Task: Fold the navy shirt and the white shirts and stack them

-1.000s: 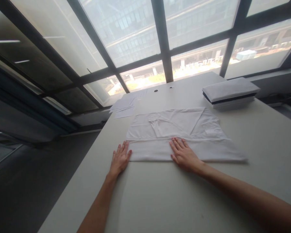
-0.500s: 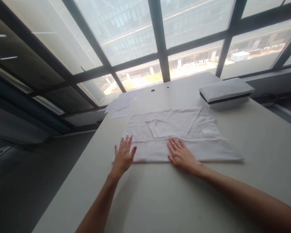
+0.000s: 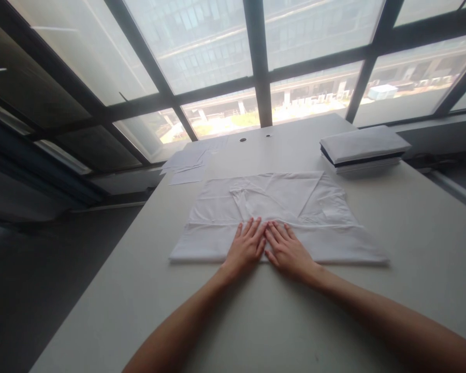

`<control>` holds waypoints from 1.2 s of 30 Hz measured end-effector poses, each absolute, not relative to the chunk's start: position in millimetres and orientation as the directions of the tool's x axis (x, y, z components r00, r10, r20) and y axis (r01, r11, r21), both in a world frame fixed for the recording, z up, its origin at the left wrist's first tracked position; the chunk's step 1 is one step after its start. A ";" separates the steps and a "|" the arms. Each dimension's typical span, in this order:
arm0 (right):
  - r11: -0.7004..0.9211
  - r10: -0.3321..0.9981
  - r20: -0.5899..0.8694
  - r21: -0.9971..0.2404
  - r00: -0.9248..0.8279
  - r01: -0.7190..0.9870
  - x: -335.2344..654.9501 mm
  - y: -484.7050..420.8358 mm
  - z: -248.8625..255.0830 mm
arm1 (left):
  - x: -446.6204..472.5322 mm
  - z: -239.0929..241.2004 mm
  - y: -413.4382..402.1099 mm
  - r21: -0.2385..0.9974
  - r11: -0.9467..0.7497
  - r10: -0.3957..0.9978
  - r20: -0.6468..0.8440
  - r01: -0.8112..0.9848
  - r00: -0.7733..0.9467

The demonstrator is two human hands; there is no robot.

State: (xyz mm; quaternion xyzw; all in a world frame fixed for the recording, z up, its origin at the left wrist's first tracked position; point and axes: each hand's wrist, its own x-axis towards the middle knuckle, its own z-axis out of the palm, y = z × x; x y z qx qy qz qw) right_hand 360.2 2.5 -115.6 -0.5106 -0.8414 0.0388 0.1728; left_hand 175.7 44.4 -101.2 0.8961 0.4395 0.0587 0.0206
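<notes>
A white cloth garment [image 3: 209, 202], partly folded, lies in front of me with a straight flat band along its near edge. Wrinkles and diagonal creases cross its far part. On the middle of the near band my left hand [image 3: 246, 247] lies flat with its fingers stretched out. Just to its right, my right hand [image 3: 289, 251] also rests flat on the cloth, fingers extended. The two hands are side by side, their index fingertips close together near the band's upper edge. Neither hand grips the fabric.
The garment lies on a white table [image 3: 256, 321]. At the back right sits a stack of folded white cloth [image 3: 367, 144] with a dark layer in it. Sheets of paper [image 3: 186, 160] lie at the far left. Large windows [image 3: 213, 46] rise behind the table.
My left hand has moved right from the garment's left end to its middle, beside my right hand. The right hand has stayed nearly in place.
</notes>
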 end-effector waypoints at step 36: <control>-0.401 0.916 -0.243 -0.593 -0.319 -0.699 411.2 46.5 -98.0 | 177.0 -95.2 42.6 0.046 -0.600 0.798 0.089 0.798 0.595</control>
